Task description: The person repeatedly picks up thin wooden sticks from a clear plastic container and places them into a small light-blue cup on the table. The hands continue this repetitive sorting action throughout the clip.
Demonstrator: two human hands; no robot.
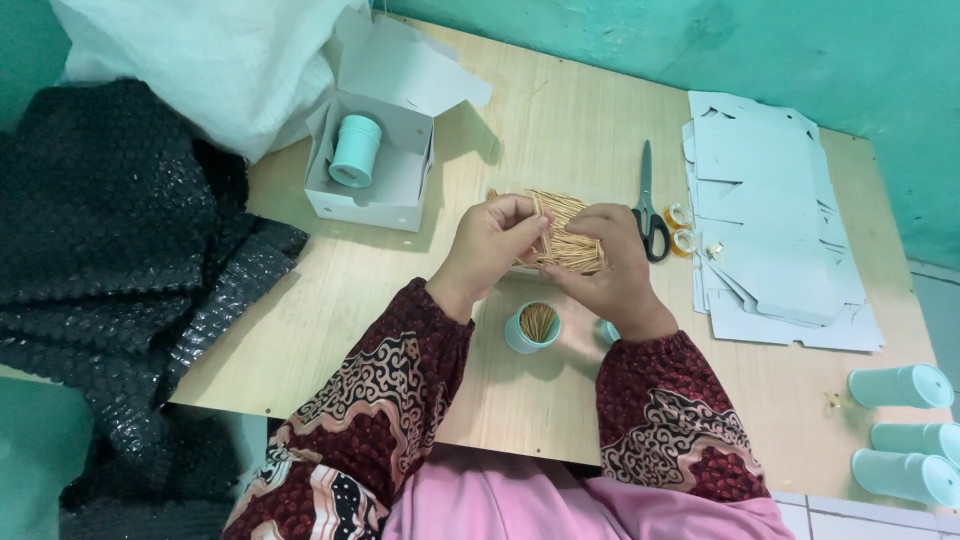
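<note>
Both hands at mid-surface: left hand (492, 243) and right hand (607, 262) each have a closed grip on the bundle of toothpicks (565, 236). Just nearer stands a mint cup (531, 328), already holding sticks. Scissors (649, 205) lie right, flat card blanks (775, 215) beyond; an open white box (375, 155) sits far left.

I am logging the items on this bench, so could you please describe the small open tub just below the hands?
The small tub is a round, mint-green container, plastic by its look, standing upright with no lid on the pale wooden table. It is packed with thin, tan sticks standing on end. It sits just below the left hand and right hand, touching neither.
</note>
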